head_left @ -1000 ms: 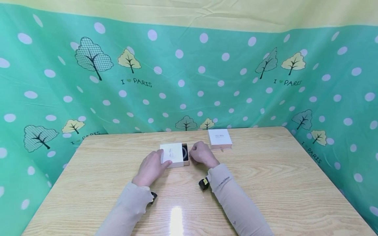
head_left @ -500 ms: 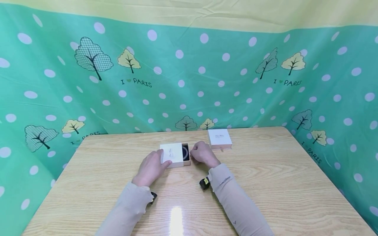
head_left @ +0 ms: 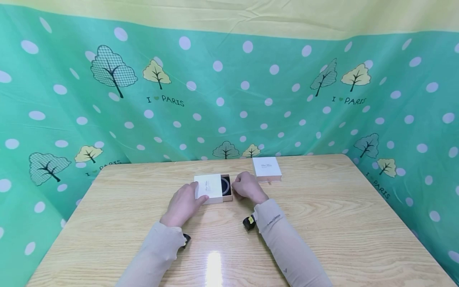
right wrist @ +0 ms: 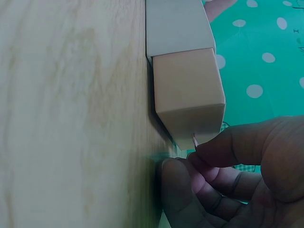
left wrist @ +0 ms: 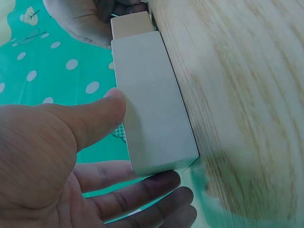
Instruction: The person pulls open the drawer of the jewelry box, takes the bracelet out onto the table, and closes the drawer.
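Observation:
A white box sleeve with small print on top lies on the table, and a tan drawer sticks out of its right end. Inside the drawer, on a dark lining, part of a pale ring-shaped object shows; the sleeve covers the rest. My left hand holds the sleeve, thumb on the near side and fingers round its left end. At the drawer's outer end, my right hand pinches a small pull tab between thumb and finger.
A second white box with a pinkish front and small tab sits behind my right hand. The wooden table ends at a green dotted curtain at the back. A bright reflection lies on the table's front part.
My right hand has moved slightly to the right, and the drawer has slid further out of the sleeve, showing more of the ring-shaped object. My left hand and the sleeve have stayed put.

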`<move>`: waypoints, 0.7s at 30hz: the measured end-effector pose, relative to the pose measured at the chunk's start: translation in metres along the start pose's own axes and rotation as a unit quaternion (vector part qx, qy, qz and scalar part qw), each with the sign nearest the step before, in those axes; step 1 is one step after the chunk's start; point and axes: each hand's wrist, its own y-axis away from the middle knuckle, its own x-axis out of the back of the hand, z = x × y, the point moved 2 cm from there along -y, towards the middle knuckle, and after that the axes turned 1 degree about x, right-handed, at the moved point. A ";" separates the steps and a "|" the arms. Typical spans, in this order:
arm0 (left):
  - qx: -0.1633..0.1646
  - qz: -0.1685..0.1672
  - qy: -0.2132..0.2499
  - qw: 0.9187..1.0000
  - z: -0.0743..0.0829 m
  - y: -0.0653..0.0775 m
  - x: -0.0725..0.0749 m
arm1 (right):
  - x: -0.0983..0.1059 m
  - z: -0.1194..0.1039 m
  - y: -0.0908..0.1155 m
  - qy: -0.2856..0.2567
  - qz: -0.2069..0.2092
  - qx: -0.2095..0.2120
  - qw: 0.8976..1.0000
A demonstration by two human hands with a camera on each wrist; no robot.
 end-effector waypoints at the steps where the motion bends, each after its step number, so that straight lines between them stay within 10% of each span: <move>1: 0.000 0.000 0.000 1.000 0.000 0.000 0.000 | 0.000 0.000 0.000 0.002 0.001 0.001 1.000; 21: 0.004 -0.005 -0.002 1.000 -0.001 0.000 0.000 | 0.005 0.004 -0.001 0.020 -0.002 0.007 1.000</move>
